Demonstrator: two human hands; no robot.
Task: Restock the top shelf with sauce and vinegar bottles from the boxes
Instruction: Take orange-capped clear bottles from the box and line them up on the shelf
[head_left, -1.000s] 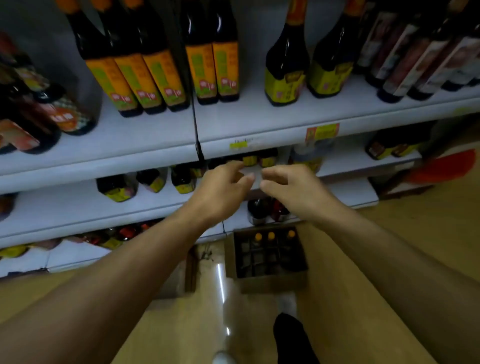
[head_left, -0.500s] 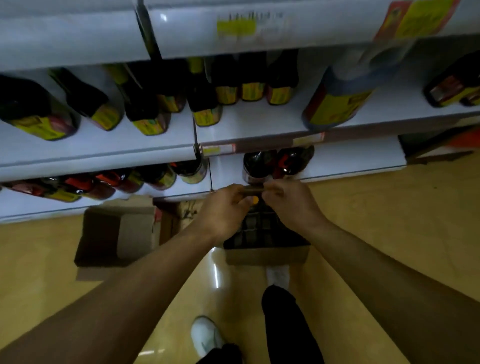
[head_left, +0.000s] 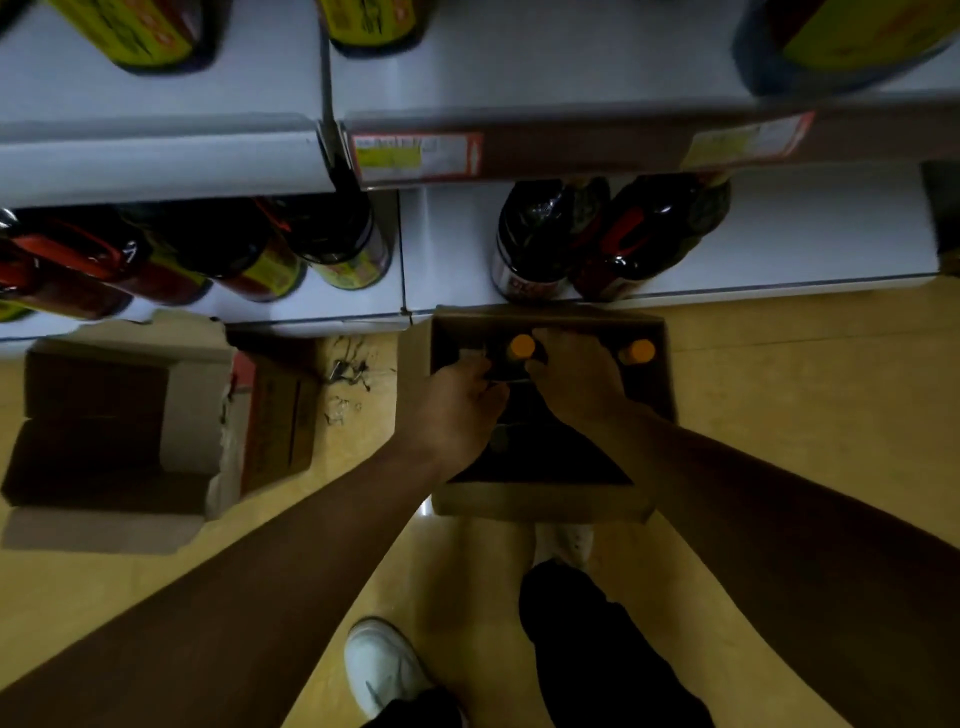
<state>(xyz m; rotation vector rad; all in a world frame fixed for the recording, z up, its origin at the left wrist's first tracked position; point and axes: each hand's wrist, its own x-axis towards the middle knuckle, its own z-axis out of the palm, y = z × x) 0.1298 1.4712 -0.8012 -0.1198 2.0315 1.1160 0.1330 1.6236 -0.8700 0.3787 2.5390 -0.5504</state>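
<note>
Head view: both hands are down in the open box (head_left: 655, 332) on the floor, just below the bottom shelf (head_left: 810, 234). Left hand (head_left: 457, 405) curled, fingertips hidden, grip can't tell. Right hand (head_left: 576, 379) curls beside an orange-capped bottle (head_left: 521, 347); contact unclear. Second orange cap (head_left: 640, 352) at the box's right. Empty carton (head_left: 119, 431) lies left.

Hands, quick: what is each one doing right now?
Left hand: curled inside the box; what it holds cannot be told.
Right hand: around an orange-capped bottle.
</note>
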